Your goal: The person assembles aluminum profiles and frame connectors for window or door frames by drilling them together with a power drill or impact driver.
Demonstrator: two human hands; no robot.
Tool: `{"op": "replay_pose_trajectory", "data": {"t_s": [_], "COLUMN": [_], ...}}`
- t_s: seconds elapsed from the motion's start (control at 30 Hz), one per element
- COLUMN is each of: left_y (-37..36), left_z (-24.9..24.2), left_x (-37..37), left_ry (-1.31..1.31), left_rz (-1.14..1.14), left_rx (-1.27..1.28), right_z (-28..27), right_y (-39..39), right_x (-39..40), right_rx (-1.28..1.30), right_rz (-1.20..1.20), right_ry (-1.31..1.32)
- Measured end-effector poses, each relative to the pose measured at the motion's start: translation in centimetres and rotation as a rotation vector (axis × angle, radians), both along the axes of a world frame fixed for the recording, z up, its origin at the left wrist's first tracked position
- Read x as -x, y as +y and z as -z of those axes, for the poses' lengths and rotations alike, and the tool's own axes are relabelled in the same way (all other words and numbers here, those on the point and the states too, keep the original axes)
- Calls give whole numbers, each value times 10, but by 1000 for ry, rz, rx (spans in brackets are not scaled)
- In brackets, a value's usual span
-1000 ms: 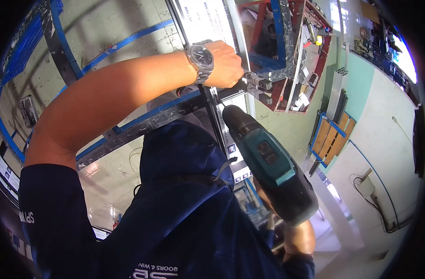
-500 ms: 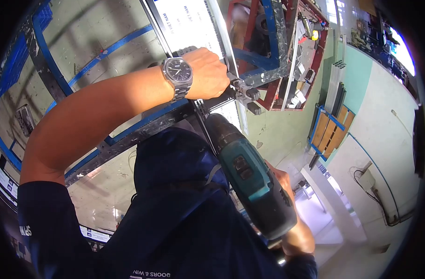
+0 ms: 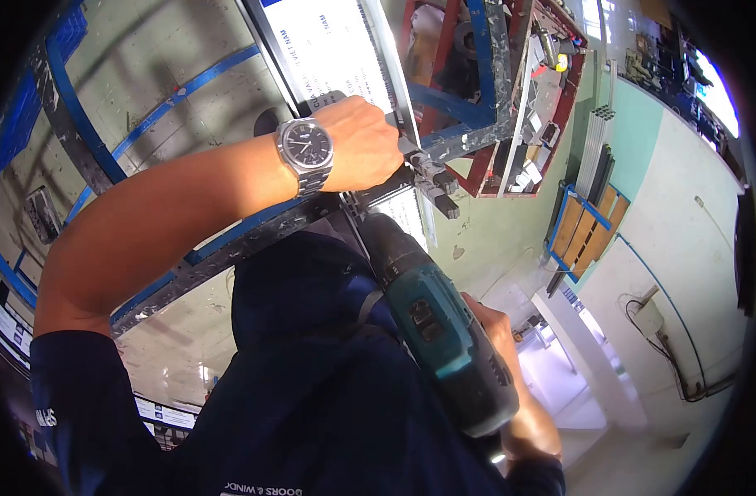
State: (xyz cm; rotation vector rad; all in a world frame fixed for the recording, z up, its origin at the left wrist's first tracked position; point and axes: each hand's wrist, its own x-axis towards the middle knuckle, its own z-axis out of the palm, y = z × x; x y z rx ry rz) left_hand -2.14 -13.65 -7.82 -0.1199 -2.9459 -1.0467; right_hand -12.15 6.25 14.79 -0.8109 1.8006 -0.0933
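My left hand (image 3: 361, 142), with a steel watch (image 3: 306, 150) on its wrist, is curled closed over the film-covered profile (image 3: 332, 54). What its fingers hold is hidden beneath it. Gray metal clamp-like parts (image 3: 434, 180) stick out to its right. A teal and black power drill (image 3: 444, 326) is gripped in my right hand (image 3: 495, 331), partly hidden behind the tool. The drill's front end points up-left, close to a narrow metal profile just below my left hand.
A black and blue metal frame (image 3: 217, 252) runs beneath the work. At the upper right stands a red-framed tray (image 3: 537, 124) with tools and small parts. Metal bars (image 3: 595, 153) and a wooden pallet-like piece (image 3: 589, 231) are beyond it.
In the view, my left hand, the drill and my right hand have shifted slightly left, the drill also slightly down. More of the printed film shows above my left hand.
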Motion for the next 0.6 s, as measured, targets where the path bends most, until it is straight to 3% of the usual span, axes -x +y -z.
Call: {"op": "replay_pose_trajectory", "data": {"t_s": [0.6], "left_y": [3], "left_z": [3], "left_x": [-1], "left_ry": [39], "left_rz": [-53], "left_rx": [-20], "right_z": [-3], "right_y": [-5], "right_x": [-3], "right_rx": [-31], "right_rz": [15], "right_ry": [30]}}
